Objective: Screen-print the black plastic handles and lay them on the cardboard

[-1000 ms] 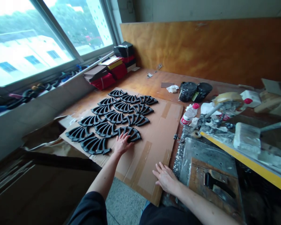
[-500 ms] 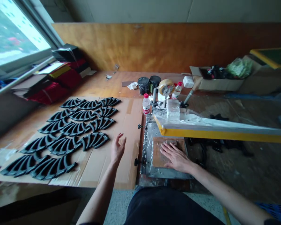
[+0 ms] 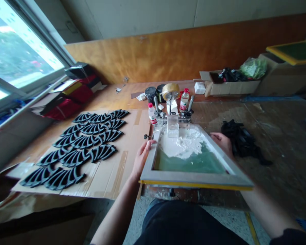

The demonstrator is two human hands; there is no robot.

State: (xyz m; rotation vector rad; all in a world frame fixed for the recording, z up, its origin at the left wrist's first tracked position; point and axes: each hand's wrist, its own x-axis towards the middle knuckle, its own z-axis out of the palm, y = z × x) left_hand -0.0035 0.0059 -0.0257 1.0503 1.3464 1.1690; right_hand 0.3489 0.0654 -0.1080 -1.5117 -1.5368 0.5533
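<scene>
A screen printing frame (image 3: 193,177) with grey sides and a yellow lower edge lies in front of me. White paste (image 3: 180,144) covers the far part of its green mesh (image 3: 186,165). My left hand (image 3: 142,158) is closed on the frame's left side, thumb uppermost. At the opposite side, my right hand (image 3: 223,142) has its fingers curled against the edge, partly hidden by the frame. A clear block (image 3: 172,126) rests at the far end, by the metal hinge clamp (image 3: 186,117). The board beneath is hidden.
Rows of black ribbed, curved pieces (image 3: 76,154) lie on cardboard (image 3: 132,136) to the left. Behind the frame stand bottles (image 3: 185,99), dark tubs (image 3: 150,94) and a tape roll (image 3: 170,91). A black heap (image 3: 241,137) lies right; an open carton (image 3: 234,86) sits behind.
The printing frame has swung down from its raised, tilted position over the board. My right hand has left the brown sheet for the frame's right side; my left hand has moved to its left side.
</scene>
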